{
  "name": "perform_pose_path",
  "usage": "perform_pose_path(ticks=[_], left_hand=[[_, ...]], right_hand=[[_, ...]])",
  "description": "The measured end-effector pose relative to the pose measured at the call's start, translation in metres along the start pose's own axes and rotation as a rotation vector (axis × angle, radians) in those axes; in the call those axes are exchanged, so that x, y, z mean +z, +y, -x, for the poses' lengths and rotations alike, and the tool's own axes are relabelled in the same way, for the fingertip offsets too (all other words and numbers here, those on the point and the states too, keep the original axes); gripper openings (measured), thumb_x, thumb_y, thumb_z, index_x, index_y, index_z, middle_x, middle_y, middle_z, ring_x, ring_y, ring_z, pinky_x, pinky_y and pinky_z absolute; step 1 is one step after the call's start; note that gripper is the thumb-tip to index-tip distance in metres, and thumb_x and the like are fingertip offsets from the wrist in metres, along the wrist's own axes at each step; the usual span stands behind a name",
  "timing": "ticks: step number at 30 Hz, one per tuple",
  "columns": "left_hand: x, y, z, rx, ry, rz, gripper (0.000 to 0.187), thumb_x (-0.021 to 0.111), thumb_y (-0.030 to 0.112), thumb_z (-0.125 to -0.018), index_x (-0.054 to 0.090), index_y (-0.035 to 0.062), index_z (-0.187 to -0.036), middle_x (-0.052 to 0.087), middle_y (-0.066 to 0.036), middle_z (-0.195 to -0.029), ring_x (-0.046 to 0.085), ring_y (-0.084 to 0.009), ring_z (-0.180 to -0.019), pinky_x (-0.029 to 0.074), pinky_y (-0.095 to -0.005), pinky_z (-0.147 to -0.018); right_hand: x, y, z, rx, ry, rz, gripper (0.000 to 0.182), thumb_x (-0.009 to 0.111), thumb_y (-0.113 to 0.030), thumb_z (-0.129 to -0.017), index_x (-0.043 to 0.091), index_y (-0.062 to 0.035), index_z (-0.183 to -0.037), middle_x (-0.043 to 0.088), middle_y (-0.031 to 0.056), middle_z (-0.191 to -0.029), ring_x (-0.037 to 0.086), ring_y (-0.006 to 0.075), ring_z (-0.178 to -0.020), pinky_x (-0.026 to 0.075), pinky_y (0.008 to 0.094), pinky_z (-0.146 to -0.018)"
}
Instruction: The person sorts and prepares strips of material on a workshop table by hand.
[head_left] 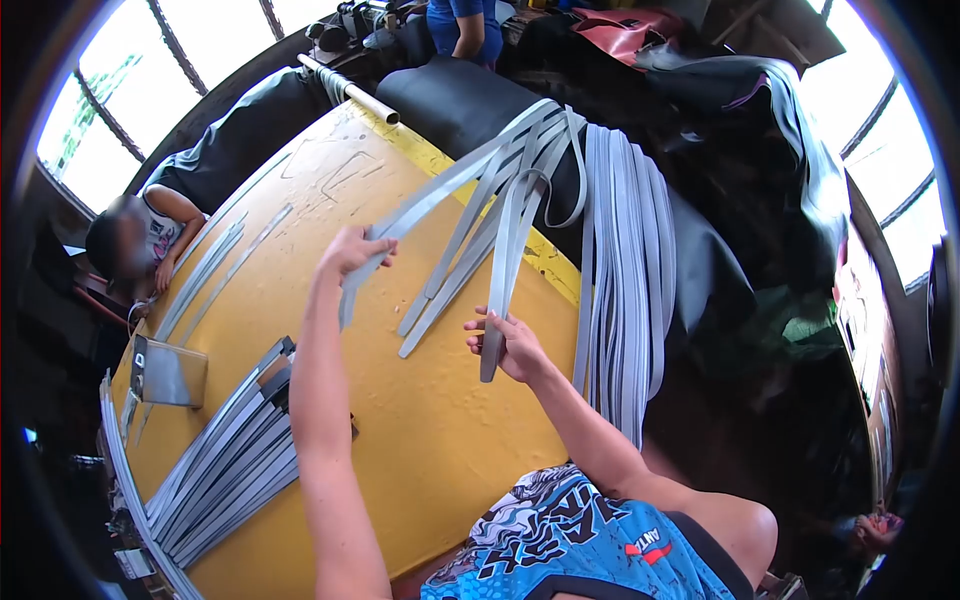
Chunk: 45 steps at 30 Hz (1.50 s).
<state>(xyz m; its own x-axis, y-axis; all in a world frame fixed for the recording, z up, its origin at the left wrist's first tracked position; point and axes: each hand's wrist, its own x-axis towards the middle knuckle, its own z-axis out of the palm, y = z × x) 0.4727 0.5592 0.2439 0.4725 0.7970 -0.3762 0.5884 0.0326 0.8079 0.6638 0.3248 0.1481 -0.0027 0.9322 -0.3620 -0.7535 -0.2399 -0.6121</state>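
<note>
Grey flat straps (pixel 480 195) fan out from the table's far edge toward me. My left hand (pixel 358 252) is closed around one strap, whose tail hangs below the fingers. Lower and to the right, my right hand (pixel 512 345) grips another grey strap near its tapered end, which points down toward me. Between my hands, a few more strap ends lie on the yellow table (pixel 450 430). A thick bundle of long grey straps (pixel 625 260) drapes over the table's right edge, beside my right forearm.
At left, another bundle of straps (pixel 225 465) lies near a metal box (pixel 170 374). Another person (pixel 170 225) leans at the table's left edge. A pole (pixel 350 90) and dark sheet material (pixel 450 100) are at the far edge. Someone in blue (pixel 465 30) is beyond.
</note>
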Motion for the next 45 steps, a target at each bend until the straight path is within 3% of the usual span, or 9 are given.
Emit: perform_pose_path(ticks=[8, 14, 21, 23, 27, 29, 32, 40, 45], left_hand=[[-0.006, 0.043, 0.023, 0.153, 0.042, 0.019, 0.030, 0.072, 0.024, -0.082, 0.063, 0.0013, -0.099, 0.068, -0.008, -0.085, 0.065, -0.0125, -0.066, 0.049, -0.0290, -0.062], [0.012, -0.033, -0.004, 0.013, 0.287, -0.328, 0.049, 0.075, 0.022, -0.076, 0.057, 0.0050, -0.118, 0.069, -0.017, -0.092, 0.068, -0.0200, -0.060, 0.052, -0.0344, -0.066], [0.043, -0.116, -0.035, -0.060, 0.422, -0.563, 0.047, 0.076, 0.033, -0.073, 0.065, 0.0016, -0.106, 0.069, -0.019, -0.087, 0.068, -0.0248, -0.070, 0.053, -0.0363, -0.072], [0.050, -0.125, -0.037, 0.147, 0.695, -0.800, 0.049, 0.076, 0.038, -0.072, 0.066, -0.0012, -0.100, 0.068, -0.018, -0.083, 0.067, -0.0252, -0.072, 0.052, -0.0362, -0.071], [0.015, -0.100, -0.040, -0.027, 0.371, -0.431, 0.047, 0.076, 0.037, -0.074, 0.066, -0.0034, -0.095, 0.068, -0.013, -0.081, 0.064, -0.0210, -0.065, 0.050, -0.0328, -0.063], [-0.002, -0.071, -0.019, 0.051, 0.283, 0.048, 0.038, 0.074, 0.035, -0.079, 0.065, -0.0010, -0.088, 0.064, -0.007, -0.073, 0.058, -0.0141, -0.058, 0.044, -0.0267, -0.055], [-0.026, -0.031, -0.002, 0.141, 0.251, 0.307, 0.032, 0.071, 0.031, -0.083, 0.062, 0.0011, -0.086, 0.061, -0.003, -0.071, 0.053, -0.0085, -0.054, 0.042, -0.0217, -0.051], [-0.023, -0.014, 0.006, 0.145, 0.065, 0.419, 0.026, 0.070, 0.025, -0.084, 0.061, 0.0022, -0.092, 0.062, -0.004, -0.078, 0.055, -0.0071, -0.059, 0.045, -0.0197, -0.054], [0.027, -0.070, -0.003, -0.167, -0.111, 0.332, 0.022, 0.071, 0.018, -0.080, 0.061, 0.0011, -0.091, 0.061, -0.004, -0.077, 0.059, -0.0096, -0.063, 0.049, -0.0237, -0.055]], right_hand=[[0.020, -0.013, -0.001, -0.021, -0.068, -0.018, 0.031, 0.037, -0.023, -0.101, 0.042, 0.0000, -0.121, 0.059, 0.0134, -0.096, 0.061, 0.0233, -0.082, 0.052, 0.0343, -0.075], [0.004, -0.005, 0.007, 0.000, -0.060, -0.007, 0.031, 0.037, -0.023, -0.101, 0.041, -0.0004, -0.121, 0.058, 0.0112, -0.089, 0.060, 0.0212, -0.078, 0.052, 0.0333, -0.073], [-0.003, -0.007, 0.012, 0.015, -0.037, -0.011, 0.031, 0.037, -0.023, -0.101, 0.040, -0.0008, -0.122, 0.058, 0.0108, -0.089, 0.060, 0.0208, -0.079, 0.052, 0.0335, -0.073], [-0.006, -0.010, 0.012, 0.016, -0.023, -0.015, 0.031, 0.037, -0.023, -0.101, 0.040, -0.0008, -0.122, 0.058, 0.0109, -0.090, 0.060, 0.0208, -0.079, 0.052, 0.0335, -0.073], [-0.012, -0.008, 0.011, 0.015, -0.053, -0.011, 0.031, 0.038, -0.024, -0.101, 0.041, -0.0010, -0.122, 0.058, 0.0112, -0.091, 0.061, 0.0207, -0.080, 0.053, 0.0334, -0.074], [-0.013, -0.004, 0.010, 0.023, -0.073, -0.010, 0.031, 0.038, -0.024, -0.100, 0.041, -0.0012, -0.122, 0.058, 0.0113, -0.092, 0.061, 0.0207, -0.080, 0.053, 0.0335, -0.074], [-0.010, -0.001, 0.008, 0.048, -0.080, -0.036, 0.032, 0.039, -0.024, -0.100, 0.041, -0.0018, -0.123, 0.058, 0.0113, -0.093, 0.061, 0.0210, -0.082, 0.053, 0.0341, -0.075], [-0.010, -0.002, 0.005, 0.042, -0.089, -0.032, 0.031, 0.041, -0.023, -0.100, 0.041, -0.0021, -0.123, 0.059, 0.0120, -0.095, 0.061, 0.0219, -0.083, 0.053, 0.0344, -0.074], [-0.012, 0.000, 0.006, 0.053, -0.068, -0.041, 0.030, 0.041, -0.020, -0.099, 0.041, -0.0014, -0.123, 0.059, 0.0127, -0.094, 0.061, 0.0233, -0.082, 0.053, 0.0350, -0.074]])
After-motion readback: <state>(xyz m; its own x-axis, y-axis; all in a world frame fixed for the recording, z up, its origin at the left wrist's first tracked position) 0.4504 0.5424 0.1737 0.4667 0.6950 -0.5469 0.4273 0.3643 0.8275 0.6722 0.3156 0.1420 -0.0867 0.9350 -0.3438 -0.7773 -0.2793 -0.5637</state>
